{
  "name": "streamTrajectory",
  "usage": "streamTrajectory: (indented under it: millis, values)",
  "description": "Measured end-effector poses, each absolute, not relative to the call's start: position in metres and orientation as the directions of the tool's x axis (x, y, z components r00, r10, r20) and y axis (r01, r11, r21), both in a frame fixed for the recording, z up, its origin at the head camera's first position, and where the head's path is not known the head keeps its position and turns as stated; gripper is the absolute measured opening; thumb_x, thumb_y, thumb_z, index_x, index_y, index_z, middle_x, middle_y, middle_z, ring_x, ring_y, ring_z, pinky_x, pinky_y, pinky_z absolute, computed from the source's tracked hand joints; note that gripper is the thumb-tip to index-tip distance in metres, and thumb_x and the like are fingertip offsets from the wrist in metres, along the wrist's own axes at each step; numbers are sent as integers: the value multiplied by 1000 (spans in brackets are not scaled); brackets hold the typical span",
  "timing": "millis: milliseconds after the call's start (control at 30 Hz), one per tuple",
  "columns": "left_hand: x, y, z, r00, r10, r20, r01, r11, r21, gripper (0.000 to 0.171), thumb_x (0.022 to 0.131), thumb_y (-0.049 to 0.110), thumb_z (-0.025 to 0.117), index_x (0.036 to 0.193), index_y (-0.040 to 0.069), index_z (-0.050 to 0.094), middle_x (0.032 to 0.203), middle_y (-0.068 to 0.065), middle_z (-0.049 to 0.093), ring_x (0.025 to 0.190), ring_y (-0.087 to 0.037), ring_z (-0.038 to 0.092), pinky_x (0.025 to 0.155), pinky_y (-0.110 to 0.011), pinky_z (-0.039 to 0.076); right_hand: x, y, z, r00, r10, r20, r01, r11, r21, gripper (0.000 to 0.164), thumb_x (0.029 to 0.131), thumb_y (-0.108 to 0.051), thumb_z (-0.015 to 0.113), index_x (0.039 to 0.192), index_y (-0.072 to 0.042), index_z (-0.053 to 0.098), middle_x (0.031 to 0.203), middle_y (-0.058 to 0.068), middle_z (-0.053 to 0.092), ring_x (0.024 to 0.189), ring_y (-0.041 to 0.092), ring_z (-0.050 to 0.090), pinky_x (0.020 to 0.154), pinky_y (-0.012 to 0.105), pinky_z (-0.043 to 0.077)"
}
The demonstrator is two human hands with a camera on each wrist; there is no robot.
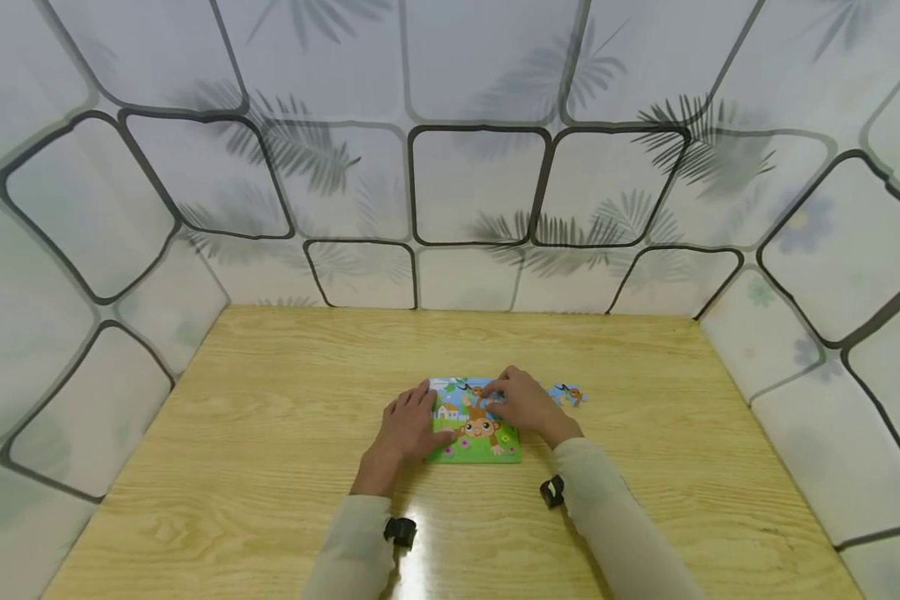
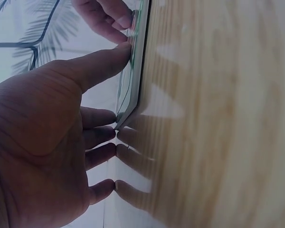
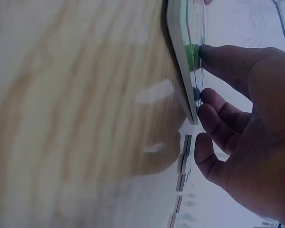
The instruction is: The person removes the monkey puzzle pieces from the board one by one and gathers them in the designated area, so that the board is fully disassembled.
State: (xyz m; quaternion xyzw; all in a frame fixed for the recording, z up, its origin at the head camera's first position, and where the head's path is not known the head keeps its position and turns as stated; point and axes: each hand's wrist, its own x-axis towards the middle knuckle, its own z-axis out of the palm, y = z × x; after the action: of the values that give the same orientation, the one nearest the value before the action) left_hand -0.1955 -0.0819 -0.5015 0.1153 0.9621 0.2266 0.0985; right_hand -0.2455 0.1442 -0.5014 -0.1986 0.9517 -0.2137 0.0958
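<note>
A jigsaw puzzle board (image 1: 480,454) with a monkey, a small house and flowers lies flat on the wooden table. My left hand (image 1: 407,425) rests at its left side, thumb on the picture. In the left wrist view the fingertips of this left hand (image 2: 52,123) line up along the board edge (image 2: 133,102) and the tabletop. Over the board's upper right part is my right hand (image 1: 527,404). Seen from the right wrist, the thumb and two fingers of my right hand (image 3: 247,109) touch the top of the board (image 3: 183,52), which hides part of the picture.
Loose puzzle pieces (image 1: 570,394) lie on the table just right of the board, partly behind my right hand. In the right wrist view several thin pieces (image 3: 182,164) lie below my fingers. A patterned fabric wall (image 1: 465,183) encloses the table (image 1: 307,358) at the back and sides.
</note>
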Motion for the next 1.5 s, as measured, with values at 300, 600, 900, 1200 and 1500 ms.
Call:
streamTrajectory:
  millis: [300, 600, 900, 1200, 1500]
  values:
    - [-196, -79, -500, -958, 257, -125, 178, 878, 445, 79, 86, 48, 68, 147, 5, 39, 159, -12, 28, 144, -34, 29, 115, -56, 24, -252, 141, -495, -901, -412, -138, -320, 844, -431, 9, 92, -23, 67, 99, -25, 70, 115, 8, 47, 107, 28, 45, 86, 45, 44]
    - [-199, -78, -498, -958, 263, -117, 187, 878, 441, 79, 86, 46, 69, 146, 5, 40, 158, -13, 29, 144, -35, 29, 115, -57, 24, -254, 142, -491, -918, -383, -103, -309, 853, -421, 12, 88, -25, 72, 100, -28, 71, 120, 6, 49, 110, 29, 49, 93, 51, 44]
    - [-200, -79, -500, -958, 263, -113, 190, 881, 433, 79, 86, 47, 69, 147, 5, 40, 159, -12, 28, 144, -35, 29, 114, -57, 25, -256, 151, -496, -933, -360, -29, -291, 798, -528, 43, 89, -20, 70, 130, -16, 59, 98, 5, 62, 76, 16, 52, 70, 34, 46]
    - [-198, -78, -499, -960, 257, -113, 187, 885, 426, 79, 85, 46, 69, 146, 5, 41, 158, -12, 29, 143, -36, 31, 114, -57, 27, -256, 168, -501, -953, -299, 51, -272, 765, -584, 37, 94, -24, 64, 130, -19, 60, 94, 4, 64, 81, 17, 63, 68, 34, 50]
    - [-195, -76, -502, -960, 256, -114, 185, 884, 430, 77, 85, 45, 70, 145, 5, 43, 158, -12, 30, 143, -36, 31, 113, -58, 27, -251, 192, -504, -960, -276, 42, -240, 739, -629, 42, 96, -28, 60, 135, -13, 54, 90, 6, 64, 59, 13, 49, 59, 30, 42]
